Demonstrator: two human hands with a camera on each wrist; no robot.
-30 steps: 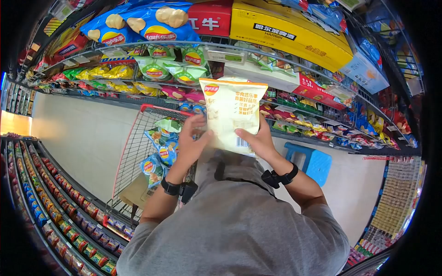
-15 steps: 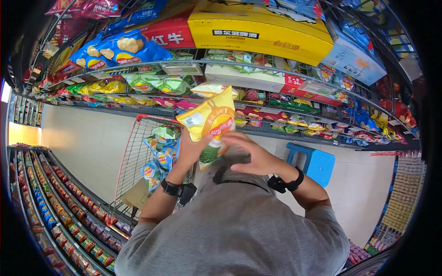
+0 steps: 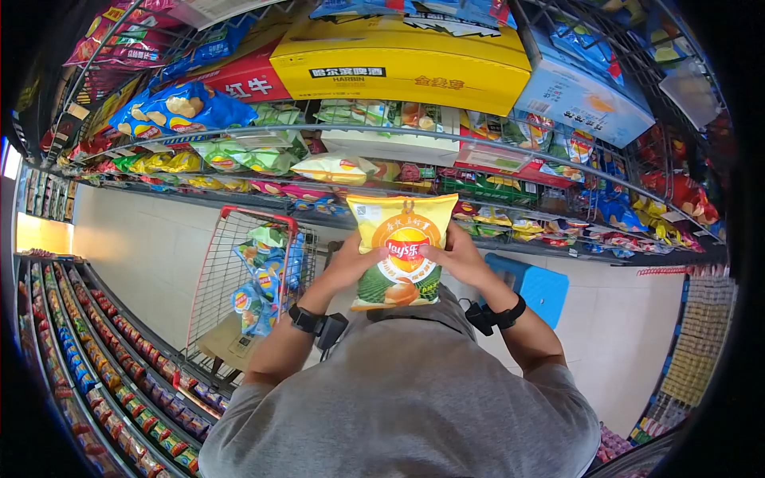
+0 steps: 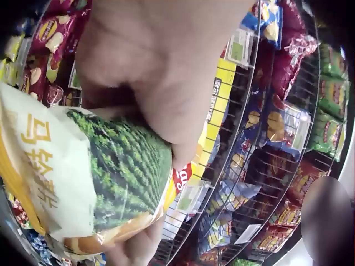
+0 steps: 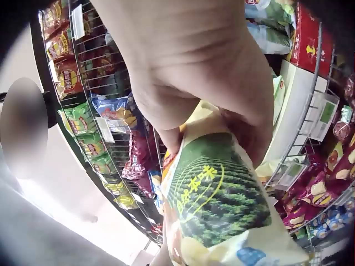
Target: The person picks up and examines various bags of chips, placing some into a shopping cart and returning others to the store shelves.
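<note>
Item: yellow chip bag (image 3: 402, 251), held upright in front of your chest, front face toward the head camera, red round logo at its middle, green field picture across its lower half. It sits between your two hands, above the grey shirt (image 3: 406, 406), below the wire shelf rack (image 3: 510, 111).

Your left hand (image 3: 351, 263): forearm raised from the elbow, black wrist strap (image 3: 307, 320) on it, fingers curled round the bag's left edge with the thumb lying on the front near the logo. The left wrist view shows the palm pressed against the bag's side and a finger under its lower edge.

Your right hand (image 3: 460, 256): forearm raised likewise, black strap at the wrist, fingers wrapped behind the bag's right edge, thumb on the front beside the logo. The right wrist view shows the fingers closed over the bag's top seam.

Both hands grip the bag; neither is spread flat.

Surroundings:
- shopping cart (image 3: 239, 263), red-rimmed wire, at your left, holding several blue and green chip bags and a cardboard box at its bottom
- yellow carton (image 3: 398, 68) and red carton (image 3: 247, 80) along the top shelf of the rack
- pale yellow bag (image 3: 335, 169) lying flat at the front edge of a middle shelf, above the held bag
- blue stool (image 3: 538, 288) on the floor at your right
</note>
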